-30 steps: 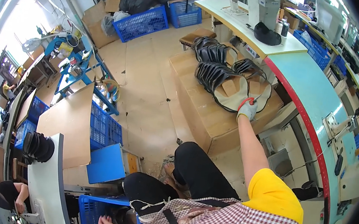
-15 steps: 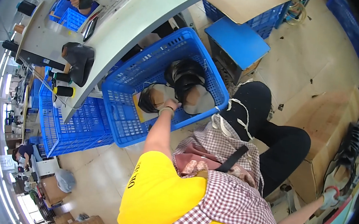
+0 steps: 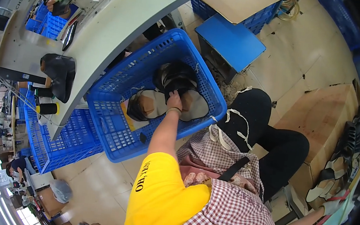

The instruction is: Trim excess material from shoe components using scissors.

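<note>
I see left hand (image 3: 175,101) in blue crate (image 3: 117,80), fingers part-curled beside shoe upper (image 3: 195,105), grip unclear; gloved right hand (image 3: 331,207): can't tell

Crate (image 3: 131,71) is plastic — shoe uppers (image 3: 176,73) look glossy.

Two pale soles (image 3: 197,105) in one crate (image 3: 124,78), one blue stool (image 3: 230,42)

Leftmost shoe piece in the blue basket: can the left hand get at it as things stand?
Probably yes: the left hand reaches into the open-topped blue basket, just right of the leftmost shoe piece, with nothing visible between them.
</note>
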{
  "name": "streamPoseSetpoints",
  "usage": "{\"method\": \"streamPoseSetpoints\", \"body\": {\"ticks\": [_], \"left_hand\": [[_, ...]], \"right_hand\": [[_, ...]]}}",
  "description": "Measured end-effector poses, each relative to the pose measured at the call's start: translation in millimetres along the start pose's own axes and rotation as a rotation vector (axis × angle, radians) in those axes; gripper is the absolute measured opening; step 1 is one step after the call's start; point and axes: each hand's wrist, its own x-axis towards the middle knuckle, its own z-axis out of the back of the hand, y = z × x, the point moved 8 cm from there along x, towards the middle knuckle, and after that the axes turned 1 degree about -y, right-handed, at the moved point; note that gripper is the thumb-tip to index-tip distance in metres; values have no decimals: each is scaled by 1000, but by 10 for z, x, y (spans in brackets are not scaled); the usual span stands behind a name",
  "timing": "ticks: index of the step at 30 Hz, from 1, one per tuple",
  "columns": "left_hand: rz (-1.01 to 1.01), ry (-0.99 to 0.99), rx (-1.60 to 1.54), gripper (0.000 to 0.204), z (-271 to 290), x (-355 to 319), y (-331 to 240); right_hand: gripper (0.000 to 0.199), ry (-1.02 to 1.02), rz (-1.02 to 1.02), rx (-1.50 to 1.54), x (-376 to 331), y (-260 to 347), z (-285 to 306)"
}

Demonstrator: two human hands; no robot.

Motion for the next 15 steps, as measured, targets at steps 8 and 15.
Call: {"method": "streamPoseSetpoints", "body": {"ticks": [8,15], "left_hand": [[-329,-347,-329,55,1866,-931,-135],[-184,-174,-759,54,2628,-1413,-1184]], "right_hand": [[46,980,-58,708,-1524,2449,-861],[56,1541,-183,1379,-3190,3648,-710]]}}
